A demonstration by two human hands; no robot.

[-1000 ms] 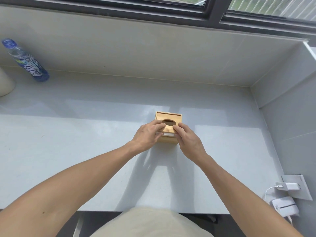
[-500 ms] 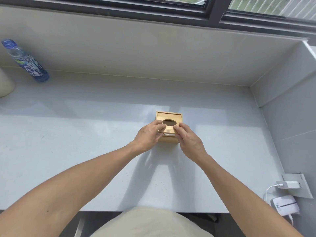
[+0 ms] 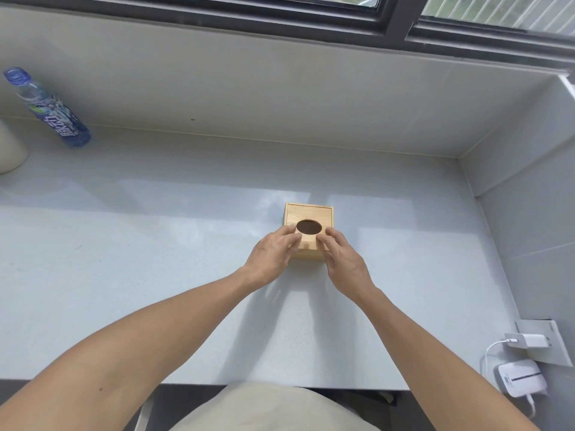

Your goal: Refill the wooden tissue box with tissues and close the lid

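Box (image 3: 308,231) lid (image 3: 309,223) under both fingertips: left hand (image 3: 273,259), right hand (image 3: 343,262) loosely curled, gripping nothing. Uneven push could jam lid.

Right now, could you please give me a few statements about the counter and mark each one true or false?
1. Both hands, left hand and right hand, rest on the wooden box. True.
2. A tissue sticks up out of the oval hole. False: the hole looks dark, with no tissue showing.
3. A bottle stands at the far left of the counter. True.
4. The bottle touches the box. False: they are far apart.
5. A charger is plugged into the wall on the right. True.
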